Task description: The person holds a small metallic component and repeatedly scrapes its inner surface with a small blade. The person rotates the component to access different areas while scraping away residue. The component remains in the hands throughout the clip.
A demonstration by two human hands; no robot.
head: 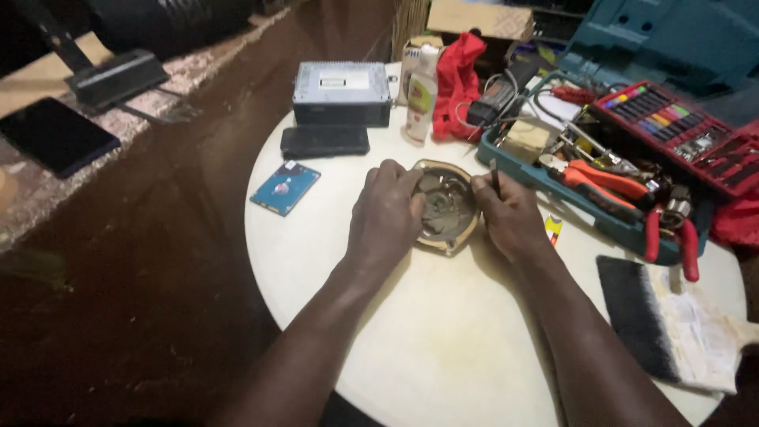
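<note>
A round, dusty brownish metal part with a raised inner mechanism lies on the white round table. My left hand rests on its left edge and grips it there. My right hand sits at its right edge, closed around a thin dark tool whose upper end sticks out above the fingers. The tool's tip is hidden by the hand.
A blue hard drive, a black phone and a grey car stereo unit lie at the back left. A white bottle and red cloth stand behind. A teal tray of tools with orange pliers and a wide paintbrush lie right.
</note>
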